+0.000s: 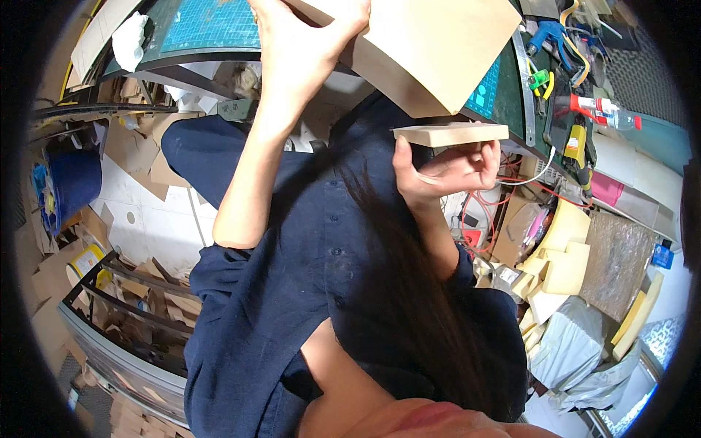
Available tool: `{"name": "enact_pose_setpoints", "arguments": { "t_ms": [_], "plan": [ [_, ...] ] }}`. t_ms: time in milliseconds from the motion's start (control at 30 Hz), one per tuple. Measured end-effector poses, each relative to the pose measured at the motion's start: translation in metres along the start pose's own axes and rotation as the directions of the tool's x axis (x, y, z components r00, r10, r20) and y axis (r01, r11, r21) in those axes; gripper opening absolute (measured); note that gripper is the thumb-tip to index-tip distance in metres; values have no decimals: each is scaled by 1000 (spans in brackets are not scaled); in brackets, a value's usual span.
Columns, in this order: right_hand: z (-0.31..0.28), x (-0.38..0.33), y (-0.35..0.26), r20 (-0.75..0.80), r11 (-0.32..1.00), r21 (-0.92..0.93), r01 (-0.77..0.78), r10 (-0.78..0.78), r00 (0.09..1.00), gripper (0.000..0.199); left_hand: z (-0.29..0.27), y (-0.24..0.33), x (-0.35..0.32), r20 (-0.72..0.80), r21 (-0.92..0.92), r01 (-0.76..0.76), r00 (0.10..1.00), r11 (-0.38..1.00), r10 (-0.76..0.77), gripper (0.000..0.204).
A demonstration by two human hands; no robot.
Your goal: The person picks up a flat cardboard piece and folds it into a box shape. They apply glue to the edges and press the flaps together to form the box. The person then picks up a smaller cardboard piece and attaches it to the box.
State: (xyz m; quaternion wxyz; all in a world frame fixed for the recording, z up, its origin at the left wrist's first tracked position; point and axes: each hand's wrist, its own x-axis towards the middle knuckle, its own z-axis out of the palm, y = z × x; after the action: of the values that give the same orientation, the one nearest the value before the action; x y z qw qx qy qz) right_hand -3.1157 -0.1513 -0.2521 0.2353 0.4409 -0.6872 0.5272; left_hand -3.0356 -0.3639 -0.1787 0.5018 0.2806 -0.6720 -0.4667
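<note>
Right hand (438,177) just off big tan block (438,51), on block's body side; thumb at one edge and fingers at the other, pinching small pale board (453,135), held up in the air near block's lower corner; left hand (301,55) at block's left end, thumb laid along it, other fingertips cut off or hidden, so cannot tell how tight the grip is; block sits over bench edge; blue cutting mat (208,28) left of block, white crumpled tissue (129,40) farther left; right of block, green-and-yellow cutters (540,80) and clear bottle (623,120) with red cap; on floor, cream foam pieces (566,266) right of and below block, blue bin (77,175) well left of it
</note>
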Motion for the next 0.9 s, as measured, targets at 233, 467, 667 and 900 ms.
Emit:
{"name": "enact_pose_setpoints", "arguments": {
  "t_ms": [233, 467, 667, 900],
  "plan": [
    [19, 14, -9, -103, 964, -218, 155, -181, 978, 100, 3, -2, 0, -31, 26, -10, 999, 1000, 10, 79],
    [19, 12, -11, -90, 946, -288, 146, -179, 980, 101, 0, -13, 1, -33, 83, -76, 996, 994, 79, 80],
    [11, 1, 5, -75, 914, -380, 140, -182, 981, 100, 1, -15, 0, -60, 121, -94, 993, 988, 102, 83],
    [20, 13, -2, -74, 951, -278, 138, -164, 984, 101, -2, -24, -1, -21, 181, -121, 992, 976, 127, 78]
  ]
}}
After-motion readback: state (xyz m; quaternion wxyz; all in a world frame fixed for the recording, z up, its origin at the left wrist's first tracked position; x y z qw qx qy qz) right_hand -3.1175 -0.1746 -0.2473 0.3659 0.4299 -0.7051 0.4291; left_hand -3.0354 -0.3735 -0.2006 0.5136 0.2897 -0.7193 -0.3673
